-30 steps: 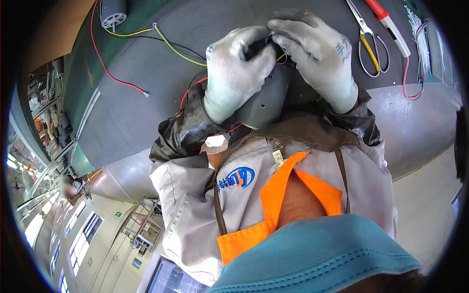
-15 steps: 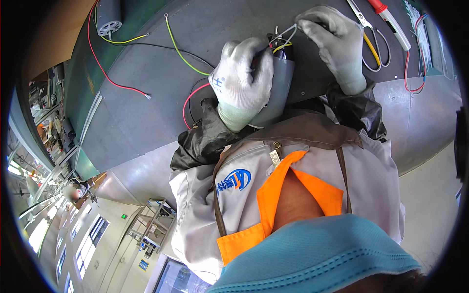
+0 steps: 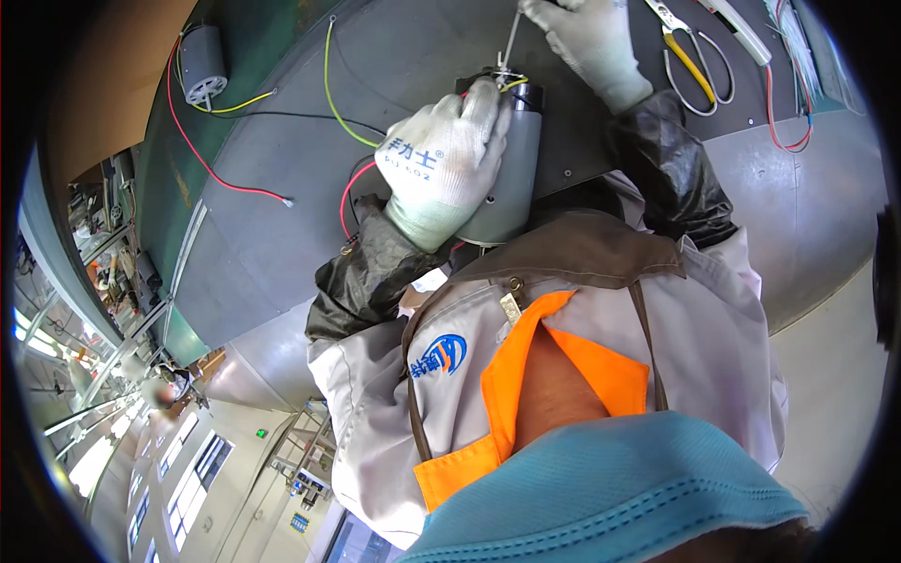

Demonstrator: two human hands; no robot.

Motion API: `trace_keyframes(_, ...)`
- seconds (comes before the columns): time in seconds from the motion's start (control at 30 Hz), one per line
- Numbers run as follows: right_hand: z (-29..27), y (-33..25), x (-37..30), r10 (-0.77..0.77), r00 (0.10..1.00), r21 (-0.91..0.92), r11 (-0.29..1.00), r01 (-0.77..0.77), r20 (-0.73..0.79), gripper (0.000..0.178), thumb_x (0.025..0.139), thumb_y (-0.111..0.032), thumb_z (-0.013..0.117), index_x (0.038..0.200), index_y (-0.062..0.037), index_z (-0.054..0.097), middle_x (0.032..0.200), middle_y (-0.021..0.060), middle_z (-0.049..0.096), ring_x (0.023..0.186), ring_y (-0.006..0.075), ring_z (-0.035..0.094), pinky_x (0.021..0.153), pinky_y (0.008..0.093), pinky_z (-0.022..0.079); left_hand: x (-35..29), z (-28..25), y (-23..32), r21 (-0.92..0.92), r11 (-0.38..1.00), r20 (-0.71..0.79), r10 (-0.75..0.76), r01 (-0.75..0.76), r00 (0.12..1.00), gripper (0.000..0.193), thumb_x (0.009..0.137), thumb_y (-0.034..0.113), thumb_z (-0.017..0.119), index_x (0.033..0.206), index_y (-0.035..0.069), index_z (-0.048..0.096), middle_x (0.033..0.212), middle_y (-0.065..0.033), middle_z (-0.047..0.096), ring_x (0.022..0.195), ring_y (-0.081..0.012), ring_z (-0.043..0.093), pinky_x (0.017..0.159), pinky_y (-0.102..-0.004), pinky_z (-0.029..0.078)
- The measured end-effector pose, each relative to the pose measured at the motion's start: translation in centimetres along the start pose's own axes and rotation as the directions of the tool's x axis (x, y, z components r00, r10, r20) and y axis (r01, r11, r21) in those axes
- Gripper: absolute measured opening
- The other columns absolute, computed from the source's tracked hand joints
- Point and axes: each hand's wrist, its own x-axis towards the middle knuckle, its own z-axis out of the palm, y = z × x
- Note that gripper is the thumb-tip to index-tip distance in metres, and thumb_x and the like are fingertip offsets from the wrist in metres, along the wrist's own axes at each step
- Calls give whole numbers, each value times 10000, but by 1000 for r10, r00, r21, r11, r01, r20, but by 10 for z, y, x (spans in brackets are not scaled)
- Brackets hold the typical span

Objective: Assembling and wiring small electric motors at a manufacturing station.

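A grey cylindrical motor [image 3: 511, 178] lies on the dark bench in front of me, its black end pointing away. My left hand [image 3: 436, 164], in a white glove, rests over the motor's left side. Its fingers are closed at the black end, pressed on the motor wires [image 3: 514, 83], which they partly hide. From that spot a thin white cable tie [image 3: 511, 42] rises to my gloved right hand [image 3: 591, 47], which pinches its far end. Left of my left hand run a yellow-green wire [image 3: 330, 84] and a red wire [image 3: 345, 202].
A second grey motor [image 3: 204, 66] with red, yellow and black leads stands at the far left. To the right lie yellow-handled scissors [image 3: 693, 66], a white tool [image 3: 741, 33] with a thin lead, and a bundle of white cable ties [image 3: 796, 47].
The tie's loose loop has become a small one at the wires, its tail now straight. My right hand has moved away and up; my left fingers have closed in on the wires. The view has shifted.
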Motion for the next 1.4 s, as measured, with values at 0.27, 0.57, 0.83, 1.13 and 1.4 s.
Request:
trace_keyframes(0.27,3,-25,0,99,807,805,-209,-555,582,189,988,-122,631,1143,-26,678,919,37,709,738,110,675,591,228,535,8,5,-11,24,995,-2,97,-97,995,161,843,195,695,972,113,645,680,-54,589,561,-268,626,509,-404,493)
trace_keyframes(0.57,-57,-56,-13,278,731,601,428,-675,624,230,968,-167,630,1045,45,676,748,21,636,554,74,553,509,222,439,31,-14,-36,133,744,265,610,-655,747,332,771,190,613,1064,33,630,663,-24,556,554,-170,602,450,-352,475)
trace_keyframes(0.83,-38,-71,26,310,790,611,506,-609,530,251,978,-193,646,1087,32,657,761,14,630,628,61,589,459,218,382,20,-18,-28,65,874,287,445,-481,848,311,815,183,649,1076,16,624,677,-26,572,587,-210,620,514,-379,494)
trace_keyframes(1.13,-144,31,-115,158,986,-469,875,-119,44,454,883,-52,661,1332,-87,603,1175,197,635,1085,412,594,930,465,487,60,3,-42,-427,846,76,386,-320,919,294,888,302,743,1040,54,699,964,-116,672,916,-311,651,799,-409,521)
trace_keyframes(1.4,-164,4,-144,587,803,-245,797,-551,104,683,814,76,644,1464,-60,486,1296,167,611,1080,274,623,853,352,534,69,-21,-50,-780,169,617,50,603,785,411,1010,297,635,1179,-78,629,1048,-60,694,957,-115,647,867,-255,515)
